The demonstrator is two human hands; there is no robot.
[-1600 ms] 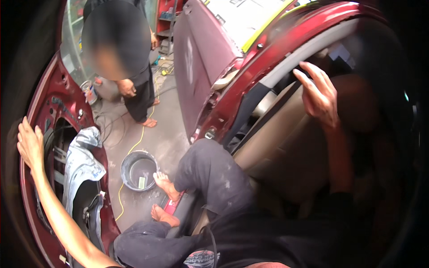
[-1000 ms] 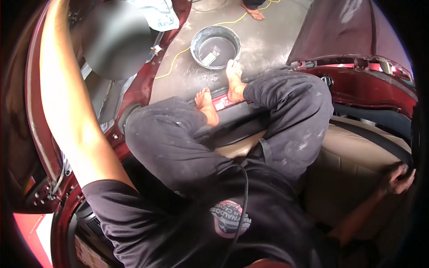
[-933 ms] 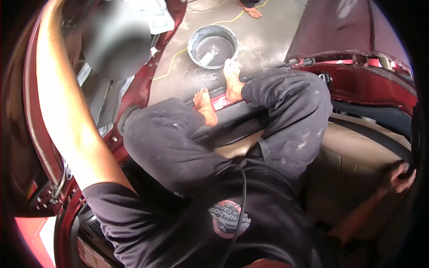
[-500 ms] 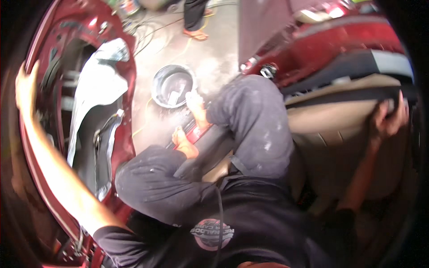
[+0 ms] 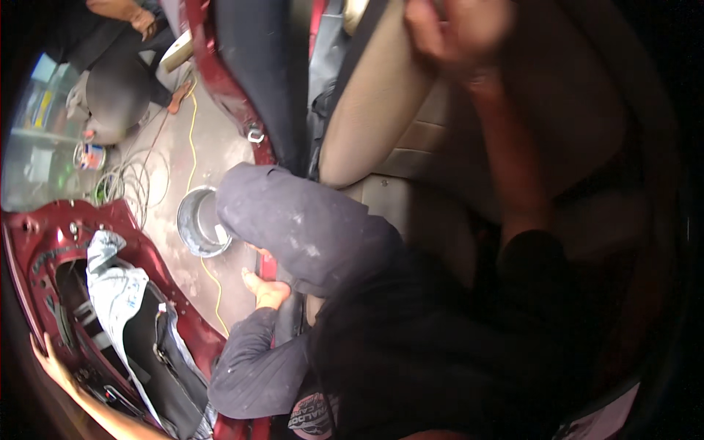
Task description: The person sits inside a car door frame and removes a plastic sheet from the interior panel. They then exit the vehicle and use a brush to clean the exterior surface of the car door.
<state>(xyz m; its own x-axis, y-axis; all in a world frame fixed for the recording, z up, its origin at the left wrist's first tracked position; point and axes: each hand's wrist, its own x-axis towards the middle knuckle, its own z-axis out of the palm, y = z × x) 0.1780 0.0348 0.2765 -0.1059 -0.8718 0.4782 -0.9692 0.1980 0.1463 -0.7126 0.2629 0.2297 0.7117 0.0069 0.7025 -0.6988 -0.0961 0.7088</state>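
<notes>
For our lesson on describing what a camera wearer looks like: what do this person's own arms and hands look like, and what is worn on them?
Both arms are bare from the short sleeves of a black T-shirt down. The left hand and right hand wear no gloves; no watch, ring or band shows. The right hand is blurred, so finer detail cannot be told.

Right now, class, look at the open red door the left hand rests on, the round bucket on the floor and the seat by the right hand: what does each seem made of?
The red door looks like painted sheet metal, glossy with cut openings. The bucket seems bare metal, dull grey and smeared. The seat looks like smooth tan vinyl or leather; which one is unclear.
</notes>
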